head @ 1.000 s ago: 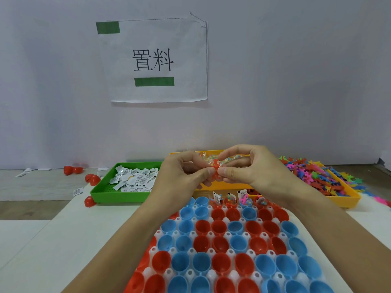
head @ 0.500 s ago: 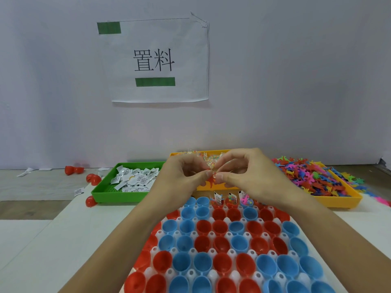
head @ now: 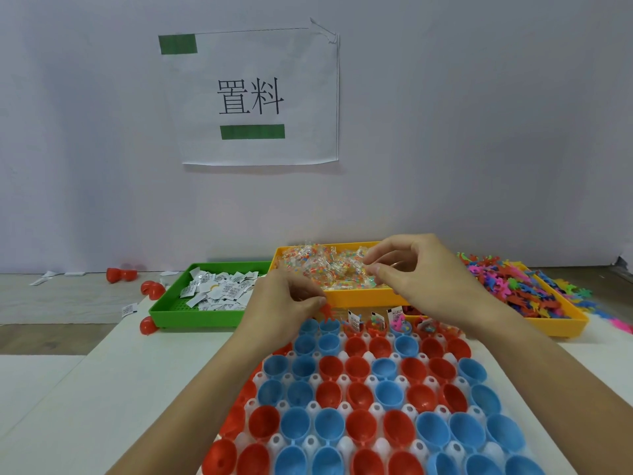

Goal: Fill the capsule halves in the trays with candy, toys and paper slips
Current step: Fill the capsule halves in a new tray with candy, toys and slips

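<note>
A white tray (head: pixel 343 381) holds rows of open red and blue capsule halves (head: pixel 359 395). Several halves in the far row (head: pixel 376 322) carry slips, candy and toys. My left hand (head: pixel 284 303) pinches a small red toy (head: pixel 326 310) just above the far-left blue halves. My right hand (head: pixel 424 279) hovers over the front of the orange candy tray (head: pixel 359 298), thumb and forefinger close together; I cannot tell whether they hold anything. Clear candy packets (head: pixel 322 265) fill that tray.
A green tray (head: pixel 191 318) of paper slips (head: pixel 219 289) stands at the back left. An orange tray (head: pixel 555 327) heaped with coloured plastic toys (head: pixel 513 286) stands at the back right. Loose red capsule halves (head: pixel 152 289) lie left of the green tray. A wall rises behind.
Both hands were pinching the red toy together. They have parted: my left hand dropped with the toy toward the far row, and my right hand moved right over the candy tray.
</note>
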{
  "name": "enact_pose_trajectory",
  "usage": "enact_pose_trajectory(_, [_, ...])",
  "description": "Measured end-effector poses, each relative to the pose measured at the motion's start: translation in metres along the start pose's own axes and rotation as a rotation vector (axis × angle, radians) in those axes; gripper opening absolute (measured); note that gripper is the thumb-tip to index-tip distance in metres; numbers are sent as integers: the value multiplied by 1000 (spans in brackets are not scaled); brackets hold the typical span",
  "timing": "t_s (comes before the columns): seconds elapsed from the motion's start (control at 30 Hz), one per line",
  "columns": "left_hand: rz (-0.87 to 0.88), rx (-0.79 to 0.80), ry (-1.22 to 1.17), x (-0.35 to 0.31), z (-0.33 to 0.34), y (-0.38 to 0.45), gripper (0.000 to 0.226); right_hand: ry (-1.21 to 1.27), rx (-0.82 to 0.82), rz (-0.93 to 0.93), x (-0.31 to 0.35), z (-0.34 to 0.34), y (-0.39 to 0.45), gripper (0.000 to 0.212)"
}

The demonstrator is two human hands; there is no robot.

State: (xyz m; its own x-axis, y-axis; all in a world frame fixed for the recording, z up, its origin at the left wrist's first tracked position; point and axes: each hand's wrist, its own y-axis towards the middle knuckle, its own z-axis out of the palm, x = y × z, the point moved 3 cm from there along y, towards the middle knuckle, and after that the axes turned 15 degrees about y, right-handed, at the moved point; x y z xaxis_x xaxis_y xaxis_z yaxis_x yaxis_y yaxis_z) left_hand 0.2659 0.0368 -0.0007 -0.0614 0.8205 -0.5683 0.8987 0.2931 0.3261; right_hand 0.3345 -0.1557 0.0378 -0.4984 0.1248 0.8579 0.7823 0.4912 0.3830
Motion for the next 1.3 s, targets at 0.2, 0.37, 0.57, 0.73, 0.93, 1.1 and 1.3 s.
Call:
enact_pose_trajectory(0.2, [16, -5, 65, 2, 4, -1, 13, -12, 0, -9, -4, 0, 1, 10])
enact_pose_trajectory(0.37, [64, 2, 154, 1, 9, -1, 9, -20, 0, -12, -7, 0, 2, 12])
enact_pose_trajectory(0.57, [44, -24, 203, 4, 11, 0, 10, -65, -9, -11, -14, -2, 5, 11])
enact_pose_trajectory(0.73, [91, -60, 207, 2, 5, 2, 6, -179, -40, -19, -26, -5, 8, 18])
enact_pose_trajectory(0.93, [165, -226, 247, 3, -9, 4, 9, -401, 38, 1, -40, -5, 9, 25])
enact_pose_trajectory(1.1, [170, -49, 468, 16, 0, 5, 21, -610, 132, 95, -46, 2, 6, 36])
enact_pose_trajectory(1.3, [143, 34, 541, 19, 10, 5, 35, -610, 91, 111, -49, 5, 7, 63])
